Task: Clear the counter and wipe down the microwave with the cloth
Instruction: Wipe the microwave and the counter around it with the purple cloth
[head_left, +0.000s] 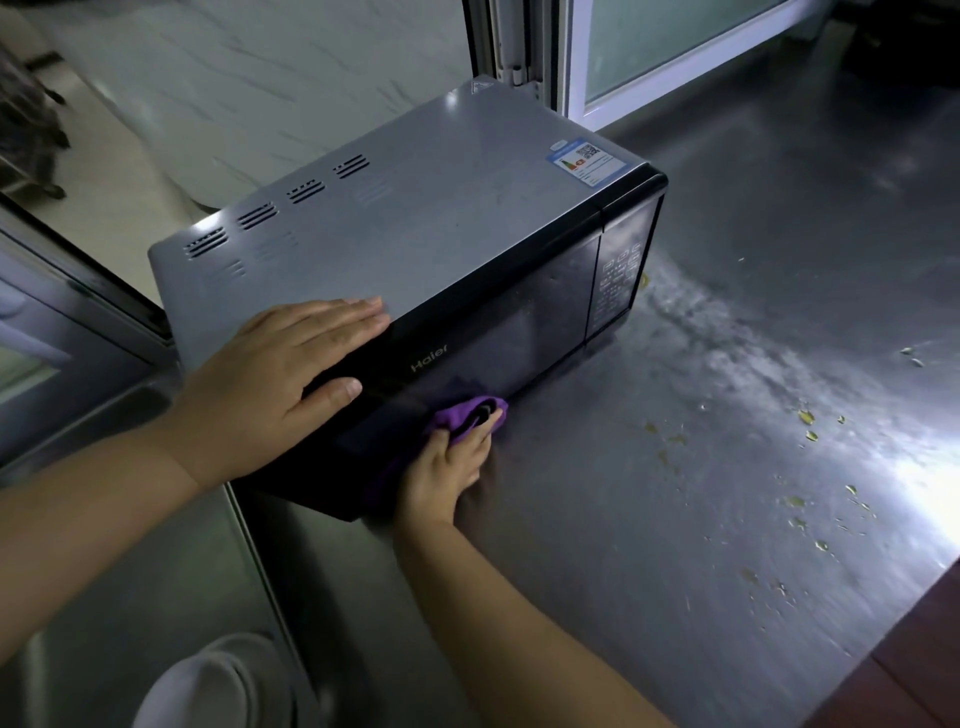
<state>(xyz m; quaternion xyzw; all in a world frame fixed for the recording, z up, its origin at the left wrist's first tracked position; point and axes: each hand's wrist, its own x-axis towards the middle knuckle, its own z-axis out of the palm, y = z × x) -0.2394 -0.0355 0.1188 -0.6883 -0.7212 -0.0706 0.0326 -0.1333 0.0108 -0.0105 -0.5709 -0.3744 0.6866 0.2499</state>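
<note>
At nine o'clock, the left hand (275, 384) lies flat, fingers straight, on the silver-topped black microwave (415, 249). Toward six o'clock, the right hand (449, 467) grips a crumpled purple cloth (470, 413) against its door. Yellowish crumbs (808, 431) dot the steel table (727, 467) at three o'clock.

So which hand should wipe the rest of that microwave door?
The right hand. It already grips the purple cloth against the lower door of the microwave, while the left hand lies flat over the top front edge, probably steadying it.
</note>
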